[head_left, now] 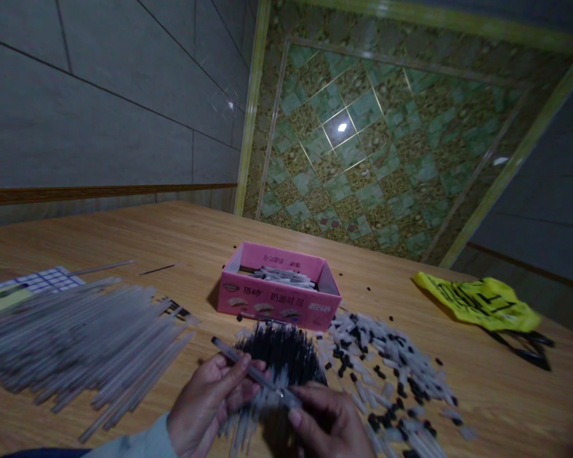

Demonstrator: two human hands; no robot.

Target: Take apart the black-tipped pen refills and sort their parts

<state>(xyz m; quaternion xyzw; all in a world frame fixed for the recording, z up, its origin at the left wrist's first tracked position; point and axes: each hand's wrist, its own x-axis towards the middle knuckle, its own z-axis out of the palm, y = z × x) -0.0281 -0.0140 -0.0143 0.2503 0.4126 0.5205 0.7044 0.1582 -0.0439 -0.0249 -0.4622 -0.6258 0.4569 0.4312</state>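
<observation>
My left hand (210,397) is closed around a clear pen barrel (246,367) that points up and to the left. My right hand (327,423) pinches the barrel's near end, with its fingers curled together. Both hands hover above a pile of black pen refills (281,346) at the table's near edge. To the left lies a large heap of clear pen barrels (86,340). To the right spreads a scatter of small clear and black pen caps (386,372).
A pink cardboard box (277,304) holding several finished pieces stands behind the refills. A yellow plastic bag (482,302) with black handles lies at the right. Printed sheets (38,280) sit at the far left on the wooden table (172,235). A tiled wall rises behind.
</observation>
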